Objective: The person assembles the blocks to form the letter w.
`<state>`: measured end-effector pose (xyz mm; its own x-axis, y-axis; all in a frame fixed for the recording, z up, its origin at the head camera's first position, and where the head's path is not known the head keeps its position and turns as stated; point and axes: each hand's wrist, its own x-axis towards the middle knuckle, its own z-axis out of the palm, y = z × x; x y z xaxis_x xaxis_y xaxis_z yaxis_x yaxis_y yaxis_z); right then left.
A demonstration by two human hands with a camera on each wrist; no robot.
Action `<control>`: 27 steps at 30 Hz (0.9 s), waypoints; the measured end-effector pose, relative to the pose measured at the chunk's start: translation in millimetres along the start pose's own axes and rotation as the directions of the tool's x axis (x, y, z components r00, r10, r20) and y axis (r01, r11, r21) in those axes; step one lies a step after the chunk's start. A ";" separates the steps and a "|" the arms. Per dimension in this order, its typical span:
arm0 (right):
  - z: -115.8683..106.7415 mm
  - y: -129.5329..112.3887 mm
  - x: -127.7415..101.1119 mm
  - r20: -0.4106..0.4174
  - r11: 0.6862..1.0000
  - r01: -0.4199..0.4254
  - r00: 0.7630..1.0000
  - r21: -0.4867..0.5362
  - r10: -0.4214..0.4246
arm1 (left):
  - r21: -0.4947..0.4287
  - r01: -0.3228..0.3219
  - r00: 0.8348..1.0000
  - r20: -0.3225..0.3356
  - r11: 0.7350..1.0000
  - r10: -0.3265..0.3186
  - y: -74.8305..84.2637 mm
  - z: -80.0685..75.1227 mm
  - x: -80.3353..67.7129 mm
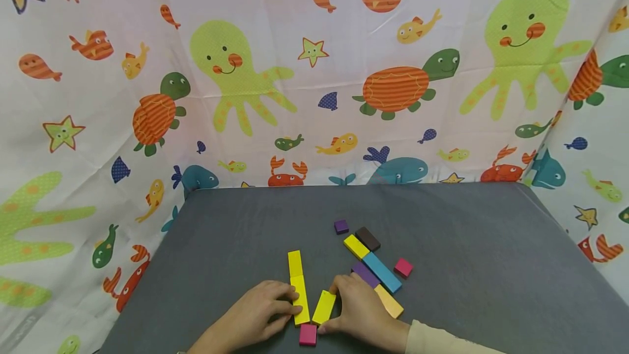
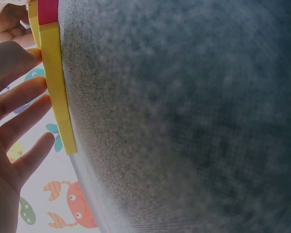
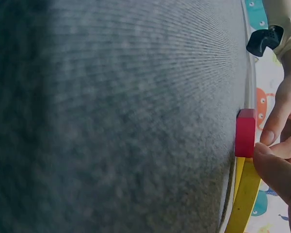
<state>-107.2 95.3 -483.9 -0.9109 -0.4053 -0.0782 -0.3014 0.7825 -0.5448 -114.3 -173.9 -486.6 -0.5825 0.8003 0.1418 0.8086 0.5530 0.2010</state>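
Note:
In the head view, two yellow blocks lie end to end: a short one [image 1: 295,263] at the far end and a longer one [image 1: 301,300] nearer. My left hand [image 1: 260,310] touches the longer one's left side with its fingertips, and the fingers look fairly straight in the left wrist view. A pink block [image 1: 308,335] sits at the near end of this row. To its right, my right hand [image 1: 361,305] pinches another yellow block [image 1: 324,307] between thumb and fingers, its near end close to the pink block. That block stands slightly slanted away from the row.
Right of my hands lies a slanted group: a yellow block [image 1: 356,247], a dark brown block [image 1: 368,239], a blue block [image 1: 381,272], a purple block [image 1: 365,274] and a light orange block [image 1: 389,301]. A small purple block [image 1: 341,226] and a red-pink block [image 1: 403,267] lie apart. A patterned curtain [image 1: 339,31] surrounds the grey table [image 1: 236,234].

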 end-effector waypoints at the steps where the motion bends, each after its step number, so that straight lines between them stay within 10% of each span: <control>1: 0.6 -0.1 0.2 -0.001 1.000 0.003 1.000 -0.003 -0.003 | 0.004 -0.003 1.000 -0.005 1.000 0.003 -0.1 0.0 0.1; 27: 4.8 0.0 0.4 0.039 0.997 0.035 0.999 -0.072 -0.032 | -0.022 0.011 1.000 0.021 1.000 -0.011 -0.1 -0.7 -0.2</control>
<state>-106.3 92.9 -488.0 -0.8889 -0.4486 -0.0931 -0.3527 0.7997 -0.4858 -114.2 -174.2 -486.0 -0.5896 0.7988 0.1196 0.7999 0.5570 0.2234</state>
